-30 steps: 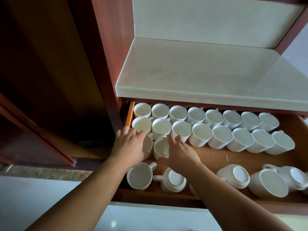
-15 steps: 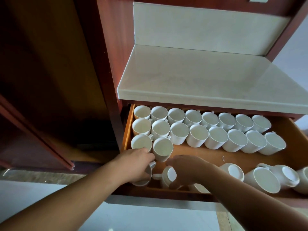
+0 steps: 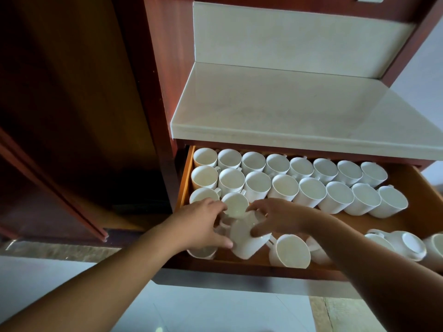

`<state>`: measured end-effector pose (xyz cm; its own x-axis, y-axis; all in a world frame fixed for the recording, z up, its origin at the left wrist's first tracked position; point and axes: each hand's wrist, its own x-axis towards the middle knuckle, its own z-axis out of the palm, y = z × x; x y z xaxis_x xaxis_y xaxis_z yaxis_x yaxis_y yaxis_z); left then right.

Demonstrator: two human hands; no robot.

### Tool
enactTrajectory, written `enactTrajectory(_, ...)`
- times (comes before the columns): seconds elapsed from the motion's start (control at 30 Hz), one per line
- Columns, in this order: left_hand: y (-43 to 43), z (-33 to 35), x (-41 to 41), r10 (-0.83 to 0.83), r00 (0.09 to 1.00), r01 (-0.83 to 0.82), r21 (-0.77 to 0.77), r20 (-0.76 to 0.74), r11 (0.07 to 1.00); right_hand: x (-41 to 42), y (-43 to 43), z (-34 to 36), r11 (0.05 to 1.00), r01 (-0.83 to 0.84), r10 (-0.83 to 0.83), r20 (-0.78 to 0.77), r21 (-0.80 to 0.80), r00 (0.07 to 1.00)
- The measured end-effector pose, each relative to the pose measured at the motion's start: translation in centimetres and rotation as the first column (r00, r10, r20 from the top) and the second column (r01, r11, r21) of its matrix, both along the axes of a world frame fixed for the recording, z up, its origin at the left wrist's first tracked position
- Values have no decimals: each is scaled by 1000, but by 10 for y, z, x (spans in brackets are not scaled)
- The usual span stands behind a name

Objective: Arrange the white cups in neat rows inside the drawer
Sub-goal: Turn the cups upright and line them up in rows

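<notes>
White cup [image 3: 249, 238] hangs tilted over the near left part of the drawer [image 3: 185, 173], gripped from both sides: the left hand [image 3: 203, 226] curls round its left flank with the thumb beneath, and the right hand [image 3: 278, 219] clamps its fingers over the right side. Just beyond, two cups [image 3: 236, 204] begin a third row at the left wall. Farther back stand two full rows [image 3: 285, 186] of upright cups. Loose cups [image 3: 290, 251] lie near and right, some upturned. A pale counter [image 3: 287, 111] overhangs the far edge.
</notes>
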<state>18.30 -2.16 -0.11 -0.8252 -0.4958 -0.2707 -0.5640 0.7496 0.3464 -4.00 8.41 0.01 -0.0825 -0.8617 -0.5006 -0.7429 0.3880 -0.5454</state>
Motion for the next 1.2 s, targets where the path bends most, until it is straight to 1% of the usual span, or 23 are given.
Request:
enactTrajectory(0.03,0,3,-2,36,997,-32,61,-66,998,-6,3,2,996,86,-80,145,-32,986)
enactTrajectory(0.07,2,7,-4,80,989,-62,136,-128,989,-12,6,2,980,193,-167,320,-52,932)
enactTrajectory(0.13,5,13,-11,185,953,-98,334,-241,937,-22,11,2,942,336,-251,633,-15,732)
enactTrajectory(0.17,7,15,-15,247,923,-93,451,-295,888,-24,13,3,928,371,-266,720,13,641)
enactTrajectory(0.23,12,17,-22,349,864,-60,614,-363,787,-23,15,5,906,420,-284,813,54,509)
enactTrajectory(0.3,17,20,-30,423,825,-69,677,-375,733,-21,16,9,888,448,-307,861,106,405)
enactTrajectory(0.33,19,23,-35,448,812,-89,680,-374,728,-20,17,12,878,464,-323,864,121,386)
enactTrajectory(0.37,21,26,-41,459,810,-129,653,-365,747,-20,16,15,865,488,-344,848,119,403)
enactTrajectory(0.4,23,29,-47,452,820,-180,591,-351,786,-19,14,19,850,519,-368,808,92,460)
enactTrajectory(0.43,24,29,-54,426,842,-228,496,-332,838,-20,13,25,838,545,-388,727,24,566)
enactTrajectory(0.5,27,30,-70,361,884,-274,296,-299,915,-21,14,37,838,516,-399,449,-174,800)
enactTrajectory(0.57,28,27,-88,314,900,-281,149,-301,948,-23,18,51,864,381,-334,191,-329,923)
enactTrajectory(0.63,28,26,-105,260,925,-271,-1,-276,963,-26,23,63,907,202,-201,43,-368,979)
enactTrajectory(0.7,31,28,-118,198,940,-243,-136,-278,960,-33,28,72,930,115,-124,-3,-349,992)
enactTrajectory(0.77,38,35,-128,158,944,-220,-194,-291,956,-42,32,77,942,126,-123,30,-311,992)
enactTrajectory(0.83,47,42,-135,143,938,-219,-222,-316,950,-50,32,75,941,221,-179,177,-257,968)
enactTrajectory(0.87,51,43,-138,131,939,-220,-263,-318,939,-53,32,72,936,273,-214,256,-224,943)
enactTrajectory(0.97,53,34,-146,39,947,-199,-487,-318,851,-62,29,58,921,375,-281,492,-102,824)
enactTrajectory(1.0,52,31,-145,19,954,-182,-527,-300,830,-64,29,54,921,383,-282,551,-76,786)
enactTrajectory(1.03,52,29,-144,18,955,-177,-520,-297,836,-66,29,51,922,383,-276,600,-56,751)
enactTrajectory(1.1,52,27,-138,44,947,-176,-402,-317,898,-67,28,45,931,365,-257,674,-20,692)
enactTrajectory(1.13,54,30,-135,59,943,-174,-330,-329,928,-67,28,41,939,345,-244,684,-12,687)
enactTrajectory(1.2,57,38,-127,82,939,-155,-198,-335,968,-62,24,35,952,306,-224,618,-27,753)
